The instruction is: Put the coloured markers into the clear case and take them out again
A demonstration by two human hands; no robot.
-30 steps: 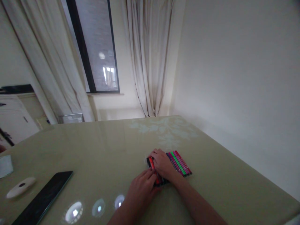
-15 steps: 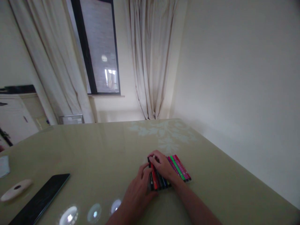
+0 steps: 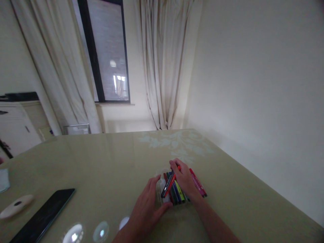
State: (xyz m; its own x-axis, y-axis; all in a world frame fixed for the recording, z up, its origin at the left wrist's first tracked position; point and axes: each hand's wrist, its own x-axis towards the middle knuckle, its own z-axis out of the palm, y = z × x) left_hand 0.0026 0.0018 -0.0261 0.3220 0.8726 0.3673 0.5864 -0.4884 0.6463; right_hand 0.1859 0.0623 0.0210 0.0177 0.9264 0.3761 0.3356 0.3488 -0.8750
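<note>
My right hand (image 3: 184, 179) is closed around the upper ends of a black marker (image 3: 167, 185) and a red marker (image 3: 170, 185), lifted at a slant. Beneath them lies a clear plastic tray (image 3: 162, 199) with several markers (image 3: 179, 192) side by side, dark ones and a yellow-green one among them. The tray's left end shows bare plastic. My left hand (image 3: 148, 200) grips that end, fingers along the left side and thumb at the near edge. To the right, pink and red markers (image 3: 198, 184) show past my right hand, which hides those between.
A dark tablet-like slab (image 3: 44, 214) lies on the table (image 3: 113, 162) at left, beside a whitish oval object (image 3: 16, 206). Pale round reflections or discs (image 3: 100, 231) appear near the front. A wall (image 3: 253, 101) borders the table's right side.
My right hand has raised the black and red markers from the tray's left end, baring the plastic there. My left hand has shifted slightly and stays at the tray.
</note>
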